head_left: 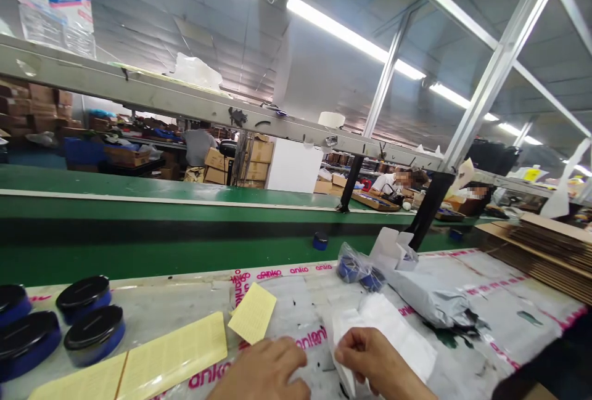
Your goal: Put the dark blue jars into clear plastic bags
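Note:
At the bottom middle, my left hand (266, 370) hovers palm down over the table, fingers loosely bent and thumb apart, with nothing visible in it. Just beyond it lies a small yellow printed slip (253, 314). Longer yellow printed sheets (178, 355) stretch away to its left. My right hand (377, 360) is closed, with thumb and fingertips pinching the edge of a stack of thin white bags (409, 344). Part of the stack is hidden under that hand. Several round tins with black lids and blue sides, one a nearer tin (95, 333), stand at the left.
Behind the bags sit blue tins in clear plastic (349, 267), an opened white carton (391, 249) and a grey plastic packet (430, 295). One tin (320, 240) rests on the green conveyor (161, 255). Flattened cardboard (550, 258) is stacked right. A metal rail (185, 97) crosses above; co-workers sit beyond.

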`<move>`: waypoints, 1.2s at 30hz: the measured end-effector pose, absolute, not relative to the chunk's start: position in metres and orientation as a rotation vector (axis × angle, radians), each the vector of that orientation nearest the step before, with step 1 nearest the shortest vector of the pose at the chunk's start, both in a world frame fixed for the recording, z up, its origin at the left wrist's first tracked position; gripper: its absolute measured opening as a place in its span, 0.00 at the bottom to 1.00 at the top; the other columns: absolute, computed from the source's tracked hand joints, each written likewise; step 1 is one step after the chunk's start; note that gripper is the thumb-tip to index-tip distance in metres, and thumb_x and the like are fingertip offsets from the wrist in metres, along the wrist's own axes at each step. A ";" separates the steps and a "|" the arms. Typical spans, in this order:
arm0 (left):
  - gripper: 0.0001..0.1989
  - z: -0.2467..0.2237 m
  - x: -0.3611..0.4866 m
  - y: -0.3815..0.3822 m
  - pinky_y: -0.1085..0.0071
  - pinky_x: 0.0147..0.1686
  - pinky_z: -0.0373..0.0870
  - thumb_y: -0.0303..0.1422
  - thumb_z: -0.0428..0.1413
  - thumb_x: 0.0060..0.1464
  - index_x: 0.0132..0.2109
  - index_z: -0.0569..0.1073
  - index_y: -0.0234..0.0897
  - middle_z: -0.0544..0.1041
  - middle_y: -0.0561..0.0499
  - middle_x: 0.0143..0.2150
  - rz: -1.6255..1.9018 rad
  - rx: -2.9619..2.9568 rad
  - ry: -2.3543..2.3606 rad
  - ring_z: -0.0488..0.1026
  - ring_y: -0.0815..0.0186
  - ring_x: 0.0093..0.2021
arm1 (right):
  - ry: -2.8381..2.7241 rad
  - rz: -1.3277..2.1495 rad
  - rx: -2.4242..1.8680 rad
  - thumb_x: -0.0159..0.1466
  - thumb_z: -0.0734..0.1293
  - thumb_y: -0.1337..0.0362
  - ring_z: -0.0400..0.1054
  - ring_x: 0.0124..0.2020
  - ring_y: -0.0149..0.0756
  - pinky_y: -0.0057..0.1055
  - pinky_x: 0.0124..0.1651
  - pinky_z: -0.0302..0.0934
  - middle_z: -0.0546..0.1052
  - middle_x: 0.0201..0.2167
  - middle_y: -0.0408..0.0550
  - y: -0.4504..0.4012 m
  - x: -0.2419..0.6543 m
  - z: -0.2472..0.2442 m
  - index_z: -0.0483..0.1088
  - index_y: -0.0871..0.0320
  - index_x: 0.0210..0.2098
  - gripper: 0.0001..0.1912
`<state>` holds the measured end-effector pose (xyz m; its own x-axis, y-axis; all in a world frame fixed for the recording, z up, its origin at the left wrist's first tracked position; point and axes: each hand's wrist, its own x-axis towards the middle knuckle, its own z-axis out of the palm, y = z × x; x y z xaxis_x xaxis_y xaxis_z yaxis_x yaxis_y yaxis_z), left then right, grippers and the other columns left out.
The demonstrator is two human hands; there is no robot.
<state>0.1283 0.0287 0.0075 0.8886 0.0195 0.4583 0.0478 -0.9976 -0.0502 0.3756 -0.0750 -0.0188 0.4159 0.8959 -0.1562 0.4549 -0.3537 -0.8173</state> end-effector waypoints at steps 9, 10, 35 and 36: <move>0.10 -0.025 0.219 0.025 0.61 0.48 0.75 0.33 0.55 0.68 0.45 0.81 0.34 0.79 0.41 0.57 -0.365 -3.132 -0.034 0.77 0.52 0.54 | -0.993 1.029 -1.784 0.50 0.72 0.49 0.57 0.14 0.26 0.21 0.14 0.46 0.67 0.13 0.35 -0.077 0.386 -0.028 0.66 0.56 0.27 0.18; 0.11 -0.026 0.220 0.026 0.60 0.49 0.75 0.33 0.54 0.68 0.45 0.81 0.34 0.78 0.41 0.59 -0.341 -3.131 -0.029 0.77 0.51 0.55 | -0.971 1.038 -1.768 0.52 0.72 0.47 0.57 0.13 0.26 0.21 0.14 0.47 0.67 0.13 0.35 -0.078 0.387 -0.026 0.67 0.56 0.28 0.19; 0.15 0.067 0.154 0.025 0.70 0.33 0.68 0.42 0.64 0.52 0.42 0.75 0.39 0.79 0.52 0.34 -1.262 -3.680 -1.275 0.75 0.62 0.35 | -1.106 0.879 -1.411 0.52 0.78 0.46 0.64 0.24 0.32 0.26 0.25 0.59 0.70 0.20 0.41 -0.065 0.335 0.069 0.73 0.58 0.25 0.22; 0.16 0.069 0.149 0.029 0.71 0.32 0.67 0.42 0.65 0.50 0.41 0.76 0.38 0.79 0.53 0.33 -1.411 -3.733 -1.354 0.74 0.63 0.34 | -1.127 0.932 -1.401 0.51 0.79 0.45 0.65 0.24 0.33 0.26 0.25 0.60 0.71 0.20 0.41 -0.056 0.324 0.069 0.72 0.57 0.25 0.23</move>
<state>0.1488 0.0285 0.0693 0.6819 0.7146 0.1558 0.1266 -0.3251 0.9372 0.3245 -0.0557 0.0689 0.2497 0.9674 0.0414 0.1401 0.0063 -0.9901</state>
